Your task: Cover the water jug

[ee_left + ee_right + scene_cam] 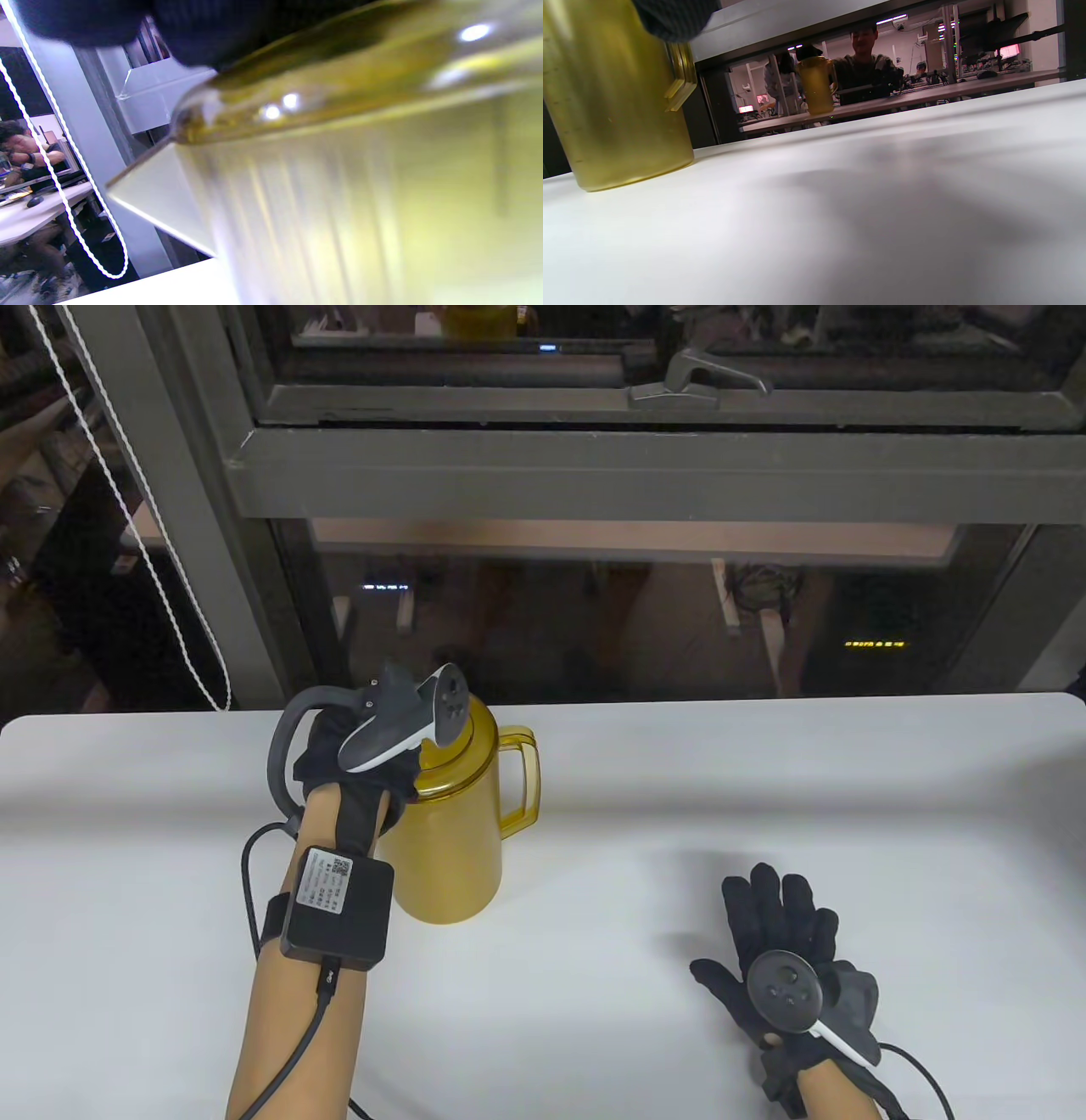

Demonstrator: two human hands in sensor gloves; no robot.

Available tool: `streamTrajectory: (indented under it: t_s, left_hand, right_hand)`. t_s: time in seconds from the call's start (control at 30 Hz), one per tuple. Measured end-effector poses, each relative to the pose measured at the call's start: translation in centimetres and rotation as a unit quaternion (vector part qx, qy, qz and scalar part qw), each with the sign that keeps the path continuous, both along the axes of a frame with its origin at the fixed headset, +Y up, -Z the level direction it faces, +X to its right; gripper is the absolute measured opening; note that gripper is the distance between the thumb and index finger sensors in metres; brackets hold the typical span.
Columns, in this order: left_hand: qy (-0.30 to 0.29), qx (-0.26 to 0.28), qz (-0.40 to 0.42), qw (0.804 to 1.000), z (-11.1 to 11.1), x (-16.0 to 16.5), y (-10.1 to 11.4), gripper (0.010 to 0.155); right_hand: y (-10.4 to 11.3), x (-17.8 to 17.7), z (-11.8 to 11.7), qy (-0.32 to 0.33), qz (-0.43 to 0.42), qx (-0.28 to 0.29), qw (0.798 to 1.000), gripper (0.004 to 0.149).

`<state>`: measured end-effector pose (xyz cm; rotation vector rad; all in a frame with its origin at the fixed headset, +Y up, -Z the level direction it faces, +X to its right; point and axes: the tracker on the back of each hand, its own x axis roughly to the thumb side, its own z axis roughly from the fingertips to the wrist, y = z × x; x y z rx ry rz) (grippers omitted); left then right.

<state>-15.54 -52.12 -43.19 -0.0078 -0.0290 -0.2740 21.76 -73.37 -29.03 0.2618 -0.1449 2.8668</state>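
Observation:
A translucent yellow water jug [450, 848] stands upright on the white table [679, 780], its handle [522, 780] pointing right. A yellow lid [477, 723] sits on its mouth. My left hand [382, 755] reaches over the jug's top and holds the lid; the tracker hides most of its fingers. In the left wrist view the gloved fingers [191, 25] lie over the lid's rim [339, 84], above the jug wall [360, 203]. My right hand [768, 925] rests flat on the table, well to the jug's right, fingers spread and holding nothing. The right wrist view shows the jug [615, 106] at the left.
A dark window frame [594, 466] rises right behind the table's far edge. A white bead cord [161, 551] hangs at the back left. A cable [254, 857] loops from the box on my left wrist. Bare tabletop lies between the jug and my right hand.

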Motion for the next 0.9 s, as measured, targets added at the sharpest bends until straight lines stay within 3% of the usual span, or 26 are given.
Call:
streamTrajectory:
  t_s: [0.13, 0.33, 0.47, 0.63, 0.9]
  left_hand:
    - [0.003, 0.043, 0.014, 0.999, 2.6, -1.1, 0.6, 0.062]
    - [0.026, 0.025, 0.06, 0.998, 7.9, -5.0, -0.7, 0.08]
    - [0.034, -0.016, 0.086, 0.996, 11.4, -7.0, -4.5, 0.087]
    - [0.034, -0.074, 0.124, 0.989, 14.0, -7.1, -10.0, 0.091]
    - [0.0, -0.12, 0.149, 0.982, 15.5, -4.2, -16.6, 0.094]
  right_hand:
    - [0.0, -0.6, 0.1, 0.016, 0.004, 0.001, 1.0, 0.095]
    - [0.2, -2.3, 0.6, 0.049, 0.014, 0.005, 0.999, 0.095]
    - [0.4, -3.6, 1.0, 0.076, 0.023, 0.005, 0.997, 0.095]
    - [0.3, -4.8, 1.3, 0.095, 0.037, -0.005, 0.995, 0.096]
    - [-0.1, -5.7, 1.5, 0.116, 0.04, -0.026, 0.992, 0.099]
